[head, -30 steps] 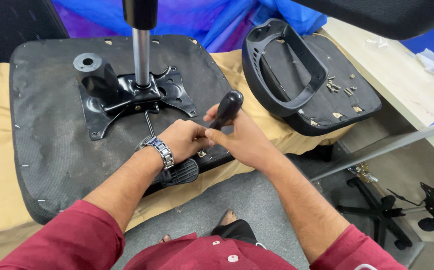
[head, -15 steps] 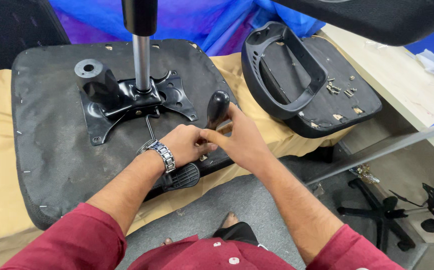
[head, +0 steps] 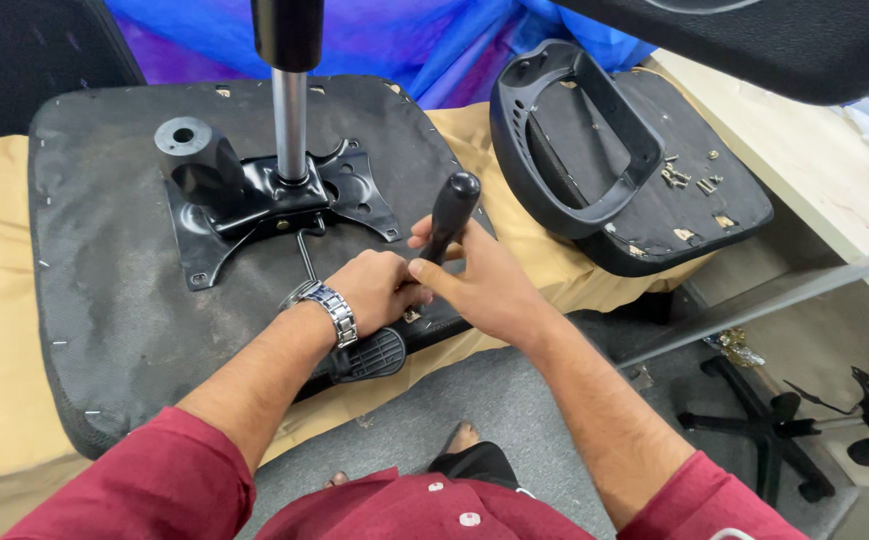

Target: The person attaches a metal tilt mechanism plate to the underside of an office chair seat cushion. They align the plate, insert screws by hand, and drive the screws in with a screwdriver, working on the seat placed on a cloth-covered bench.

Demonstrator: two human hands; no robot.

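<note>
My right hand (head: pixel 484 290) grips the black screwdriver handle (head: pixel 451 212) upright at the front edge of the upturned seat base (head: pixel 104 290); my left hand (head: pixel 379 290) closes around its shaft below.

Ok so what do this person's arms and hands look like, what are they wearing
Both arms wear dark red sleeves pushed up to about the elbow, leaving the forearms bare. The left hand has a silver metal link-bracelet wristwatch on its wrist. The right hand is bare, with no watch, rings or gloves visible. The shirt is the same dark red, with pale buttons down the front.
</note>
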